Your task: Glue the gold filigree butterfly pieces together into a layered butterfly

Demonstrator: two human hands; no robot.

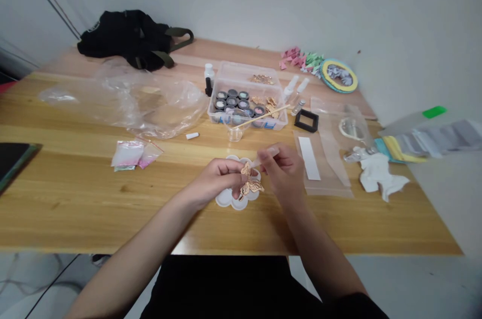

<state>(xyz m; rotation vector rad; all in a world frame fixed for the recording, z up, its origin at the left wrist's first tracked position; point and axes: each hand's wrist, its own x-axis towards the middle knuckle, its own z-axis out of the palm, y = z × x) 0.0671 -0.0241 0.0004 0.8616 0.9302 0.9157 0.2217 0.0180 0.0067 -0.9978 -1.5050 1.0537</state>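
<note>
Between the thumb and fingers of my left hand [222, 178] is a gold butterfly ornament [251, 184] with openwork wings. My right hand [281, 171] is closed around a small whitish tube [271, 151], its narrow tip pointing at the butterfly's upper wing; whether the tip touches is too small to tell. Below both hands lies a white flower-shaped palette [224, 199] with round wells, partly covered by my left hand and the butterfly. Just beyond stands a clear plastic cup [235, 133] with a thin wooden stick [261, 116] resting across it.
Behind the cup is an open clear box [280, 120] with several small jars and gold pieces. To the left lie a white cap [192, 135], small bags [130, 153] and plastic wrap [158, 108]. A black frame [306, 121], white strip [309, 158] and crumpled tissue [380, 173] lie right.
</note>
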